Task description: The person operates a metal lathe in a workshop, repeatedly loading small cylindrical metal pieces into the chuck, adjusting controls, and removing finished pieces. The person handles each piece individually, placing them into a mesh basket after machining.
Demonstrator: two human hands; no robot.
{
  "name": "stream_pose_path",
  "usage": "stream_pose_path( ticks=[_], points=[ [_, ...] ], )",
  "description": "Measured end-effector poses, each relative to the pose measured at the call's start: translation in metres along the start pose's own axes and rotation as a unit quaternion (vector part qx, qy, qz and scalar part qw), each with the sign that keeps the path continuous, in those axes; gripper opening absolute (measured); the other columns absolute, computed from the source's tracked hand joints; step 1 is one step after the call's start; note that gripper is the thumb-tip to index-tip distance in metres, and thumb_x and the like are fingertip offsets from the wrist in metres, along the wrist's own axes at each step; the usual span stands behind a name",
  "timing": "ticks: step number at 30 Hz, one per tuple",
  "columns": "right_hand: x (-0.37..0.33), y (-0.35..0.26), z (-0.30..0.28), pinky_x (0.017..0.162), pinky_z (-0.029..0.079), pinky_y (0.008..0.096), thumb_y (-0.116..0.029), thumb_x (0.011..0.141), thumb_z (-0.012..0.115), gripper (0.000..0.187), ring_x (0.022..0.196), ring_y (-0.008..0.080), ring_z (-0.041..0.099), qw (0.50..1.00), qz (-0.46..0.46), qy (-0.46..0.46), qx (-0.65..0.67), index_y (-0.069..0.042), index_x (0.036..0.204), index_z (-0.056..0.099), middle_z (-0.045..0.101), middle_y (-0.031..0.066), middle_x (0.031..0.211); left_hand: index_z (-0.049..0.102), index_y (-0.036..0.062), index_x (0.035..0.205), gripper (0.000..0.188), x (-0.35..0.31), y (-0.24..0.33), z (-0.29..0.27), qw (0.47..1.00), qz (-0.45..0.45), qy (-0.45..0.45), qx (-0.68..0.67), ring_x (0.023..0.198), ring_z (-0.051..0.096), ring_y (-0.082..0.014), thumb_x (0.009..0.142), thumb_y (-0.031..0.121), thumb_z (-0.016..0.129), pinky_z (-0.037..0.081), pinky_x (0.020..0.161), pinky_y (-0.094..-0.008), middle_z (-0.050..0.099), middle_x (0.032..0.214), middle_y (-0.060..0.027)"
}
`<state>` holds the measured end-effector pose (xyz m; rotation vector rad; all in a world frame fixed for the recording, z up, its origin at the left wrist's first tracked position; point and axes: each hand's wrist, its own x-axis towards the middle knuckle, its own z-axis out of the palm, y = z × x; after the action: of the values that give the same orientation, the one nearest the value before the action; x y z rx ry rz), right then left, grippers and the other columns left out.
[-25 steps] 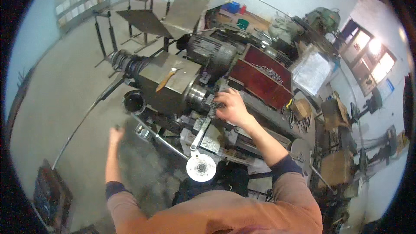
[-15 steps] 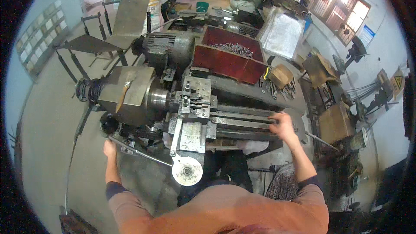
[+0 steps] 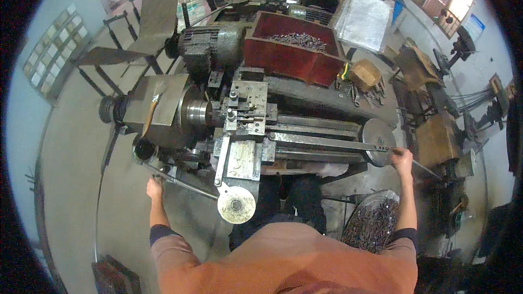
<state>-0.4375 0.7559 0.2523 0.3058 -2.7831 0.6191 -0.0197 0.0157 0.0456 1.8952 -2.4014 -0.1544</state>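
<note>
While the right hand [image 3: 402,158] gripped a long thin metal rod [image 3: 332,142] lying along the lathe bed [image 3: 316,130] at its right end, the left hand [image 3: 154,187] clasped a slanted lever [image 3: 182,182] near the headstock [image 3: 163,110].

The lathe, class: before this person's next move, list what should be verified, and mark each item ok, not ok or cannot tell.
1. Left hand on the long lever at the lathe's front: ok.
2. Right hand gripping the long rod at the tail end: ok.
3. Rod lies along the bed: ok.
4. Chuck stopped: cannot tell.
5. Carriage handwheel free of hands: ok.
</note>
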Motion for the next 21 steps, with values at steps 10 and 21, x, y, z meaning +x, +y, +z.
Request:
stream_pose_path(
  ticks=[10, 21],
  points=[
    [0.04, 0.258, -0.004, 0.074, 0.048, 0.042, -0.026, 0.063, 0.069, 0.043, 0.089, 0.0333, 0.059, 0.9, 0.12, -0.235, -0.348, -0.006, 0.099, 0.058, 0.062, 0.0178, 0.096, 0.056, -0.0049, 0.101, 0.032, -0.027, -0.04, -0.05, 0.831, -0.054, -0.072, -0.549, 0.052, 0.056, -0.0145, 0.082, 0.021, 0.058, 0.044, 0.044, -0.0276, 0.056, 0.065, -0.0076],
    [-0.08, 0.18, 0.004, 0.072, 0.047, 0.0425, -0.026, 0.062, 0.062, 0.035, 0.085, 0.034, 0.06, 0.939, 0.154, -0.119, -0.282, -0.01, 0.093, 0.063, 0.063, 0.015, 0.087, 0.054, -0.0095, 0.082, 0.027, 0.004, 0.06, -0.058, 0.747, -0.145, -0.02, -0.649, 0.043, 0.056, -0.0214, 0.079, 0.017, 0.061, 0.047, 0.04, -0.0317, 0.058, 0.063, -0.0147]
  ],
)
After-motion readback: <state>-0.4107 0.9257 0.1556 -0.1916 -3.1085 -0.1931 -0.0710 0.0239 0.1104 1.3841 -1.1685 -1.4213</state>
